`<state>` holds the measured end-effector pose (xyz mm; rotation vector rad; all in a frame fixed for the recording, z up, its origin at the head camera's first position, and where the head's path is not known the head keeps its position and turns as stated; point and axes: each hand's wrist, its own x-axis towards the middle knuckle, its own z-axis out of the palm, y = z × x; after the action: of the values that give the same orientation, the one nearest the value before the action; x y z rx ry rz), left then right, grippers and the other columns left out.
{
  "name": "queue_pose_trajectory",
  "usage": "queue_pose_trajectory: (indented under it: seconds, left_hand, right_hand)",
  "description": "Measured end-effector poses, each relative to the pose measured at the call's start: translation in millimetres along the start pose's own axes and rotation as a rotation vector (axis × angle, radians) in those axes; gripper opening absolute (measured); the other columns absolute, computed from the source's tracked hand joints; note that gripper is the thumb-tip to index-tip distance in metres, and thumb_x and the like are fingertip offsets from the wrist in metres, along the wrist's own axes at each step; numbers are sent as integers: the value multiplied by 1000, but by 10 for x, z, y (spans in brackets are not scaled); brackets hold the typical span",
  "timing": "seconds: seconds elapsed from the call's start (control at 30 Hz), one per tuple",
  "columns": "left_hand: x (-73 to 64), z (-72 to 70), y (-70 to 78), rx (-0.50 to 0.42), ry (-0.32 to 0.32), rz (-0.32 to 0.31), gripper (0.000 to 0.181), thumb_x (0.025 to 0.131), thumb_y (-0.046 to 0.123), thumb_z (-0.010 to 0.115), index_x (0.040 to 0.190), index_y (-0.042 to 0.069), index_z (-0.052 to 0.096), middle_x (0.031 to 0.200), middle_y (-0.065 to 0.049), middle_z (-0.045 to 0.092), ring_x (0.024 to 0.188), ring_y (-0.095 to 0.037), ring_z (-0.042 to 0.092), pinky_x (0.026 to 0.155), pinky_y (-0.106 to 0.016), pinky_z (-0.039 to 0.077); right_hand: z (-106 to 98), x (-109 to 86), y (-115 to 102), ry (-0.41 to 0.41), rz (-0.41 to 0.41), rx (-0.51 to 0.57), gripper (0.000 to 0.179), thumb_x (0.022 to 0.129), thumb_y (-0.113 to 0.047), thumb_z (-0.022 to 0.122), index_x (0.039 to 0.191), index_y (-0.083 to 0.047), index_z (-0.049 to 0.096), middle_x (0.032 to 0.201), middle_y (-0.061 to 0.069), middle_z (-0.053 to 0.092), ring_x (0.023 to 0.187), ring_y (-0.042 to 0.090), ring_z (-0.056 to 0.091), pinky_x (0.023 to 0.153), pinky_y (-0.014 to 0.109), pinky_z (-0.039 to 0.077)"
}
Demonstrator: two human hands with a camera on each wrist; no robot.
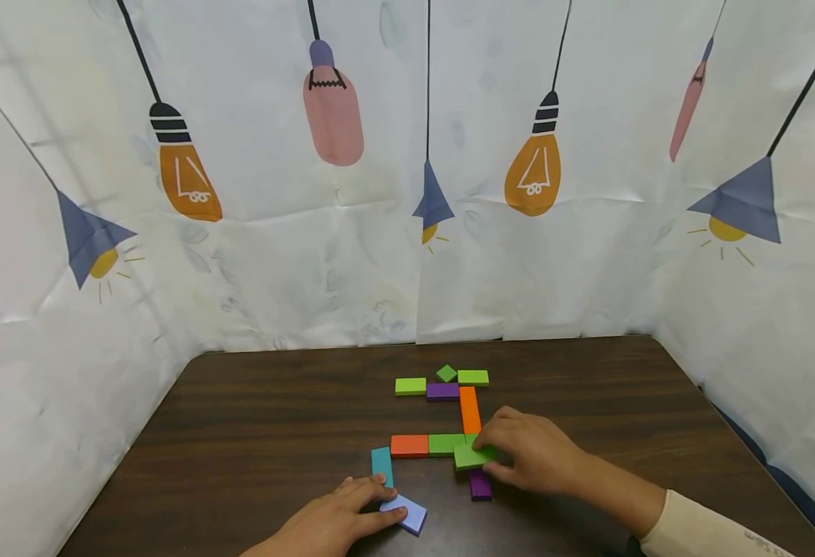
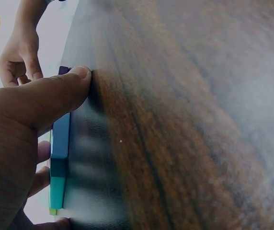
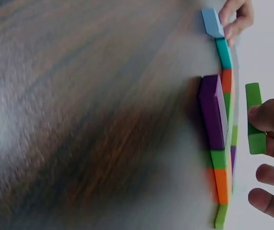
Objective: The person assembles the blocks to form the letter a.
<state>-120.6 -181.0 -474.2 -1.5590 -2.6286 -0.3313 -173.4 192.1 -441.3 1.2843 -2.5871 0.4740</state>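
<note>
My right hand (image 1: 535,452) pinches a green block (image 1: 472,458) between thumb and fingers. In the right wrist view this green block (image 3: 255,120) is raised off the table, apart from the blocks below. Beneath it in the head view are another green block (image 1: 445,445) and a purple block (image 1: 480,487). My left hand (image 1: 337,514) holds a lavender block (image 1: 409,515) flat on the table, between thumb and index finger. That block's far end meets a teal block (image 1: 382,464). An orange-red block (image 1: 409,445) lies to the right of the teal one.
An orange block (image 1: 470,410) runs away from me toward a purple block (image 1: 443,392). Around that lie a light green block (image 1: 410,386), a turned green block (image 1: 446,374) and another green block (image 1: 473,377). All rest on the dark wooden table (image 1: 275,418), with patterned sheets behind.
</note>
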Motion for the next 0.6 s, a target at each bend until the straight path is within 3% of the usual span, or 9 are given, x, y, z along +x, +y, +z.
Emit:
queue_pose_trajectory:
  seconds: [0.33, 0.6]
  left_hand:
    - [-14, 4, 4, 2, 0, -7, 68, 96, 68, 53, 152, 30, 52, 146, 0, 51, 138, -28, 49, 96, -52, 53]
    - [5, -13, -1, -16, -25, -10, 69, 96, 68, 52, 154, 30, 49, 147, -1, 51, 139, -28, 48, 97, -53, 53]
  right_hand:
    - [73, 5, -115, 58, -109, 3, 26, 83, -24, 85, 106, -24, 73, 106, -19, 69, 97, 6, 58, 75, 22, 53]
    - [121, 8, -208, -28, -89, 55, 23, 89, -30, 81, 110, -27, 73, 108, -21, 67, 101, 4, 57, 82, 26, 54]
